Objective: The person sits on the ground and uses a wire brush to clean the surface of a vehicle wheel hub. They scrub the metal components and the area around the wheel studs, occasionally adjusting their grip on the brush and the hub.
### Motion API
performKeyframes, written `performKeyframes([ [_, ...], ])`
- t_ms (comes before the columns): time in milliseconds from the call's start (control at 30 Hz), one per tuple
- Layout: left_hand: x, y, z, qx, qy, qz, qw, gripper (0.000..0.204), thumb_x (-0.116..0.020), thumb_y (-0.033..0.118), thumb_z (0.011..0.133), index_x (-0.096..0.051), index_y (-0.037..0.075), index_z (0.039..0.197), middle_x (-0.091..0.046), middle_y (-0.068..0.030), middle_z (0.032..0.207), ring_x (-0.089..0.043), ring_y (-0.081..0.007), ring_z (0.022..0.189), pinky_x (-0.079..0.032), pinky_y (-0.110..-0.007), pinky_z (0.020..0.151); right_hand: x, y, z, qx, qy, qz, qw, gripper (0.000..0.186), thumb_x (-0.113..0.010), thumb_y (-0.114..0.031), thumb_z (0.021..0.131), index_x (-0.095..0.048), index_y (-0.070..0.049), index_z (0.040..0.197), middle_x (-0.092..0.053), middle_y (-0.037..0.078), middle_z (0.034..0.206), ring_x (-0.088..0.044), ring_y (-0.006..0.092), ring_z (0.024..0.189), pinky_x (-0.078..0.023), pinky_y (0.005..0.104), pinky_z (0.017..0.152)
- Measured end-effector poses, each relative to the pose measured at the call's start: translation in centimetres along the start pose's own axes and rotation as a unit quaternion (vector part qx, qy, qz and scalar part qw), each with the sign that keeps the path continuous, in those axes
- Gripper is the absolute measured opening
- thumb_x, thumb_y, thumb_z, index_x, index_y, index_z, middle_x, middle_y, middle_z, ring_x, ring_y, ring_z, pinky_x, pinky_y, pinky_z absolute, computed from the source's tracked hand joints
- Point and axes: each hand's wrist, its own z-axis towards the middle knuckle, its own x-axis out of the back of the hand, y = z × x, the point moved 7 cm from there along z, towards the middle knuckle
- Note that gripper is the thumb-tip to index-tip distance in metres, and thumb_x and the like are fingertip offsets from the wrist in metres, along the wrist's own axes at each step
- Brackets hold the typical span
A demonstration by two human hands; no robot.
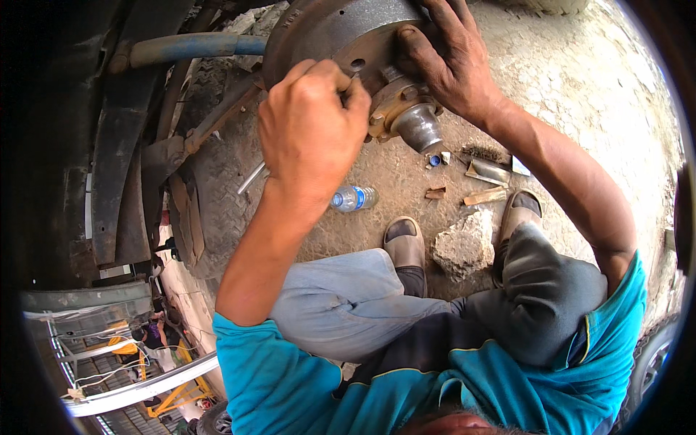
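Note:
A dark metal brake drum (308, 36) is at the top of the view, with a rusty hub (391, 109) and a protruding grey metal end (418, 128) at its middle. My left hand (312, 119) is closed against the drum's face, its thumb and forefinger pinched beside a small round hole (357, 64). Whatever sits in those fingertips is hidden. Against the drum's right side rests my right hand (458, 69), fingers and thumb apart. A thin metal rod (251, 177) shows beside my left wrist; whether my hand holds it cannot be seen.
A blue tube (196, 46) and dark vehicle frame parts (119, 145) fill the left. On the dusty ground lie a plastic bottle (354, 199), a blue cap (435, 160), a rock (464, 246) and metal scraps (487, 173). My sandalled feet (404, 243) are below the drum.

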Motion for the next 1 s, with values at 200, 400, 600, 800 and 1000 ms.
performKeyframes([
  [200, 0.0, 0.2, 0.2, -0.004, 0.002, 0.0, 1.0, 0.015, -0.079, 0.013, 0.078, -0.072, 0.0, 0.077, -0.068, -0.0179, 0.076, -0.067, -0.0347, 0.067, -0.051, -0.043, 0.064, -0.1, 0.1, 0.2, -0.006, -0.006, 0.005, 1.0, 0.056, -0.064, -0.025, 0.097, -0.05, -0.002, 0.146, -0.047, 0.027, 0.146, -0.048, 0.0442, 0.135, -0.039, 0.049, 0.114],
  [400, 0.5, -1.0, -0.5, 0.015, 0.003, -0.01, 1.0, 0.015, -0.078, 0.015, 0.08, -0.07, 0.002, 0.075, -0.07, -0.0176, 0.082, -0.069, -0.0399, 0.072, -0.054, -0.048, 0.066, 0.0, -0.2, 0.2, -0.014, -0.035, 0.022, 0.999, 0.057, -0.065, -0.024, 0.097, -0.05, -0.002, 0.146, -0.046, 0.027, 0.146, -0.047, 0.0442, 0.135, -0.039, 0.0491, 0.114],
  [600, 0.2, -0.8, -0.2, 0.002, 0.006, -0.028, 1.0, 0.014, -0.079, 0.014, 0.078, -0.071, 0.003, 0.075, -0.068, -0.0165, 0.078, -0.067, -0.0389, 0.069, -0.052, -0.047, 0.064, 0.2, -0.2, 0.1, -0.009, -0.022, 0.007, 1.0, 0.056, -0.064, -0.024, 0.097, -0.049, -0.001, 0.146, -0.047, 0.026, 0.146, -0.047, 0.0445, 0.135, -0.039, 0.0493, 0.114],
  [800, 0.9, -0.5, 0.3, -0.017, 0.047, -0.048, 0.998, 0.014, -0.08, 0.011, 0.076, -0.069, 0.002, 0.073, -0.067, -0.0164, 0.073, -0.065, -0.0374, 0.066, -0.051, -0.045, 0.063, 0.3, -0.1, 0.0, -0.008, -0.017, -0.001, 1.0, 0.058, -0.065, -0.024, 0.096, -0.049, -0.001, 0.147, -0.046, 0.027, 0.146, -0.047, 0.0453, 0.135, -0.039, 0.0498, 0.114],
  [1000, 1.4, -1.4, 0.1, 0.004, 0.044, -0.073, 0.996, 0.016, -0.079, 0.011, 0.077, -0.068, 0.001, 0.073, -0.066, -0.017, 0.072, -0.065, -0.036, 0.065, -0.051, -0.044, 0.062, 0.0, 0.1, 0.1, -0.001, -0.016, 0.019, 1.0, 0.058, -0.064, -0.025, 0.096, -0.049, -0.002, 0.147, -0.046, 0.027, 0.146, -0.047, 0.0454, 0.135, -0.039, 0.0499, 0.114],
])
